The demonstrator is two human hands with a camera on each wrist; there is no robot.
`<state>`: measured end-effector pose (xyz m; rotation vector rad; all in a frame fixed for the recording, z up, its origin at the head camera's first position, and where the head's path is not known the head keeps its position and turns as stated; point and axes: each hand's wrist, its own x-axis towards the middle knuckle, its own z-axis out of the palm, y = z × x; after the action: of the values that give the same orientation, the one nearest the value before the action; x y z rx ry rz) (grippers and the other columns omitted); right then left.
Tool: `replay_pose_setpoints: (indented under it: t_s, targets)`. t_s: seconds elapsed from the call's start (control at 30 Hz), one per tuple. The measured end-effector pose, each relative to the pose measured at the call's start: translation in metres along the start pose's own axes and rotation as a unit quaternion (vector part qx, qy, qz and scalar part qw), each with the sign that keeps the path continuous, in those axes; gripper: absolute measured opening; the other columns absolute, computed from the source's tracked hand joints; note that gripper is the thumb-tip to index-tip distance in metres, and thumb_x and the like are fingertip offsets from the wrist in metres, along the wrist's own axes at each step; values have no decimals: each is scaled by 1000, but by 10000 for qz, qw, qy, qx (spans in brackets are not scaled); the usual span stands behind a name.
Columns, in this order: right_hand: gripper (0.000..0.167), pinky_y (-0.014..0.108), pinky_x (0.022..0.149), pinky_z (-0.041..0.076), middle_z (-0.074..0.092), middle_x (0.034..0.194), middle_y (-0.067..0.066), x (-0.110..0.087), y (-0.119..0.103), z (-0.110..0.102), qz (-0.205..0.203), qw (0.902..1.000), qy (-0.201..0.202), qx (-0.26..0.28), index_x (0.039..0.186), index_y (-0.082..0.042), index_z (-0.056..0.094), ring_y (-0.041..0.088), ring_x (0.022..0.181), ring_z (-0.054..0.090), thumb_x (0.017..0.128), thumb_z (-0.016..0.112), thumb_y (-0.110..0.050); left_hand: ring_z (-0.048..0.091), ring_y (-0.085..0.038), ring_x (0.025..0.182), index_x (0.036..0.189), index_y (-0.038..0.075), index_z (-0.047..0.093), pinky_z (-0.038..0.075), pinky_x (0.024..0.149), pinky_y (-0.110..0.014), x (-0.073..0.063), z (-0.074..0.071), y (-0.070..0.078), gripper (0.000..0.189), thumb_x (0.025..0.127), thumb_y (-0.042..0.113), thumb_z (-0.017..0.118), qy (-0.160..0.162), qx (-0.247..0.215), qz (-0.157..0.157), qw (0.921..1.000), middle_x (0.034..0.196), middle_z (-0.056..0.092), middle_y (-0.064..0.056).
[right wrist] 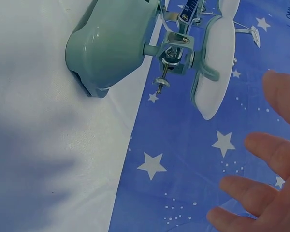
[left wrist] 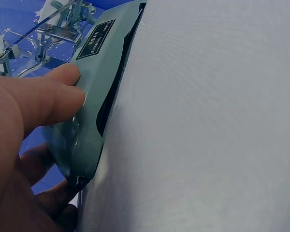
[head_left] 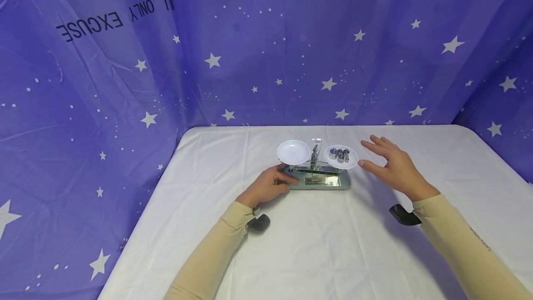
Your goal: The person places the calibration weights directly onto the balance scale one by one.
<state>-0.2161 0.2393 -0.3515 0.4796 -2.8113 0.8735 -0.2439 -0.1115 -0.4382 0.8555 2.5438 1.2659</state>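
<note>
A balance scale (head_left: 317, 181) with a green base stands on the white-covered table. Its left pan (head_left: 293, 152) is bare, while several shiny metal weights (head_left: 340, 155) stand together in the right pan (head_left: 352, 163), which sits slightly lower. My left hand (head_left: 266, 185) holds the left end of the base; in the left wrist view the thumb and a finger lie on its green top (left wrist: 94, 79), other fingers bent around the end. Beside the right pan, my right hand (head_left: 393, 166) is raised with spread fingers, holding nothing. From the right wrist, the pan's underside (right wrist: 215, 67) shows.
White cloth (head_left: 316, 253) covers the table around the scale. A purple curtain (head_left: 266, 59) with white stars and lettering hangs behind and at both sides. A black wrist device (head_left: 259, 223) sits under the left wrist, another black device (head_left: 405, 215) under the right.
</note>
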Motion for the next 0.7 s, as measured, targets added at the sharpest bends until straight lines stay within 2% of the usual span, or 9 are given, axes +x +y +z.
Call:
replay_pose_setpoints:
  t_s: [0.47, 0.7]
  targets:
    - [66, 83, 108, 22, 36, 158, 32, -9, 7, 2, 103, 9998, -141, -75, 147, -3, 52, 58, 149, 24, 93, 72, -35, 36, -35, 152, 113, 9, 79, 29, 127, -50, -1, 2, -1, 31, 88, 8, 62, 19, 41, 11, 10000, 160, 43, -17]
    - [66, 80, 112, 20, 38, 157, 33, -15, 16, 2, 106, 9998, -149, -57, 146, -3, 54, 59, 148, 25, 93, 72, -36, 37, -35, 152, 113, 10, 79, 29, 127, -50, 0, 1, -2, 31, 88, 8, 62, 38, 143, 15, 9999, 160, 43, -16]
